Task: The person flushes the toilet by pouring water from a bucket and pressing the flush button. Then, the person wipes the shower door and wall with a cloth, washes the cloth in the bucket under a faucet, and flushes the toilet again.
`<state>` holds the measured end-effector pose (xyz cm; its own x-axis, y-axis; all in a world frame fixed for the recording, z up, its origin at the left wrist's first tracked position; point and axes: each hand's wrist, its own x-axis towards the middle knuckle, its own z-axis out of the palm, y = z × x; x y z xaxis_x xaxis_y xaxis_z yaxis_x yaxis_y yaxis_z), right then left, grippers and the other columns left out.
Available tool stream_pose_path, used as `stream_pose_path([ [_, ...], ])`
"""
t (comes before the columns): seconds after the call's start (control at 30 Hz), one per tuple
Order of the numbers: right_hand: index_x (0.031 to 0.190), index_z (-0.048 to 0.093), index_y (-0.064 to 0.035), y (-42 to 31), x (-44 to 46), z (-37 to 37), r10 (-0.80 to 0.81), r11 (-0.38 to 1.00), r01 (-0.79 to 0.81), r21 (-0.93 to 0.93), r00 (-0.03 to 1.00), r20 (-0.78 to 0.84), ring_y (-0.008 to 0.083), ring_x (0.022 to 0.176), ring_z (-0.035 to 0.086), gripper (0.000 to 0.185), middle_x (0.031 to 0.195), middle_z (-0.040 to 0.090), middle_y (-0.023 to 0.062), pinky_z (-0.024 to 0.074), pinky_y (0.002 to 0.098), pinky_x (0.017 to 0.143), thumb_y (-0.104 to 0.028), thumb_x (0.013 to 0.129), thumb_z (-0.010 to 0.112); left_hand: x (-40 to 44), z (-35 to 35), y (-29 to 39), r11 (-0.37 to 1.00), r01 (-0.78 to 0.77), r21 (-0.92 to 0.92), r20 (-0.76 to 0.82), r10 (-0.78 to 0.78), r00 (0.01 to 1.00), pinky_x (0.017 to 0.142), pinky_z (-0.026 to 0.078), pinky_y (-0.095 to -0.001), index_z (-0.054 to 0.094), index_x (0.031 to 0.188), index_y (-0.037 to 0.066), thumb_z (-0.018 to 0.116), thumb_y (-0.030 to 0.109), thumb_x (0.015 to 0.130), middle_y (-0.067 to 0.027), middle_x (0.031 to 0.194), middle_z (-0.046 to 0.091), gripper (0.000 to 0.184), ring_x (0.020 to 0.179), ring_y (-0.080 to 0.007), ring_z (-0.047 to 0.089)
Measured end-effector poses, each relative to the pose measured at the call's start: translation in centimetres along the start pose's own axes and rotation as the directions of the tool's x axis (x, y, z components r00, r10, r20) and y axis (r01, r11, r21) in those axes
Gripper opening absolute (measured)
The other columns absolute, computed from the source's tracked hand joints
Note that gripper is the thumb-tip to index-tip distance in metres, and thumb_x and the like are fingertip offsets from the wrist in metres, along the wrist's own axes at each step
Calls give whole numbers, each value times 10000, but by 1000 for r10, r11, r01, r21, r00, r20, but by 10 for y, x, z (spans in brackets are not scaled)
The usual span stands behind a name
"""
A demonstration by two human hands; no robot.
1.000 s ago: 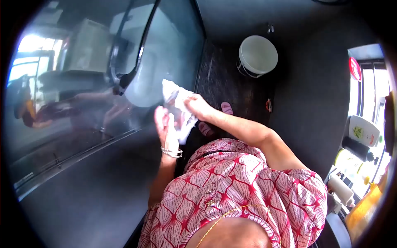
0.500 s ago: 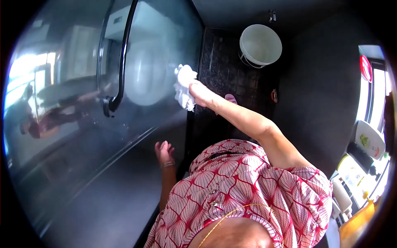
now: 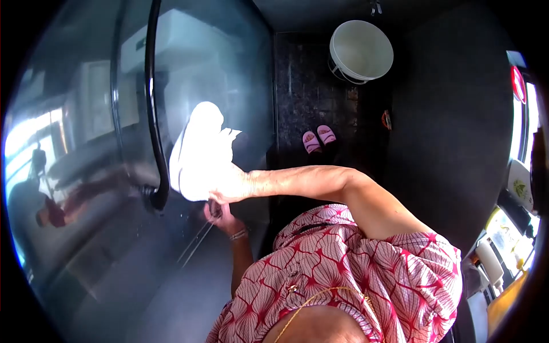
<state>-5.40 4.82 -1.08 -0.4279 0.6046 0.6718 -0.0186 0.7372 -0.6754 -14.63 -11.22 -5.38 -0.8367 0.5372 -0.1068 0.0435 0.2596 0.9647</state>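
My right hand (image 3: 230, 186) is closed on a white cloth (image 3: 201, 151), which is bunched against or just in front of the glass shower door (image 3: 246, 74). Glare washes out most of the cloth's folds and part of my fingers. Just below it is my left hand (image 3: 222, 218), its fingers slightly curled and apart, with a bracelet at the wrist. It appears to hold nothing, though part of it lies behind my right hand. A long black door handle (image 3: 151, 86) runs down the glass left of the cloth.
A white bucket (image 3: 361, 50) stands on the dark tiled floor (image 3: 297, 86) at the far end. My feet are in pink slippers (image 3: 318, 138). A dark wall (image 3: 452, 126) rises on the right, with bottles (image 3: 489, 260) by a window.
My right hand has moved the cloth left and downward across the glass, toward the handle. My left hand now sits close beneath it. The view has shifted slightly, and both slippers show.
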Motion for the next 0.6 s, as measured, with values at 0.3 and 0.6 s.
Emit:
stream_pose_path([
  [0.3, 819, 591, -106, 23, 23, -10, -138, 990, 120, 74, 930, 340, 254, 850, 459, 263, 848, 518, 68, 337, 392, 815, -256, 605, 613, -33, -60, -6, 914, -202, 351, 10, 212, 977, 727, 433, -310, 348, 1141, 83, 512, 209, 832, -116, 1160, 426, 372, 1002, -179, 469],
  [0.6, 725, 532, -127, -22, 130, -33, -515, 835, 545, 76, 822, -242, 197, 805, 466, 167, 736, 478, 42, 327, 426, 714, -250, 620, 571, -73, -129, 94, 276, -257, 926, 87, 507, 858, 767, 446, -348, 349, 1130, -24, 236, 332, 910, -156, 858, 555, 433, 758, -251, 542],
])
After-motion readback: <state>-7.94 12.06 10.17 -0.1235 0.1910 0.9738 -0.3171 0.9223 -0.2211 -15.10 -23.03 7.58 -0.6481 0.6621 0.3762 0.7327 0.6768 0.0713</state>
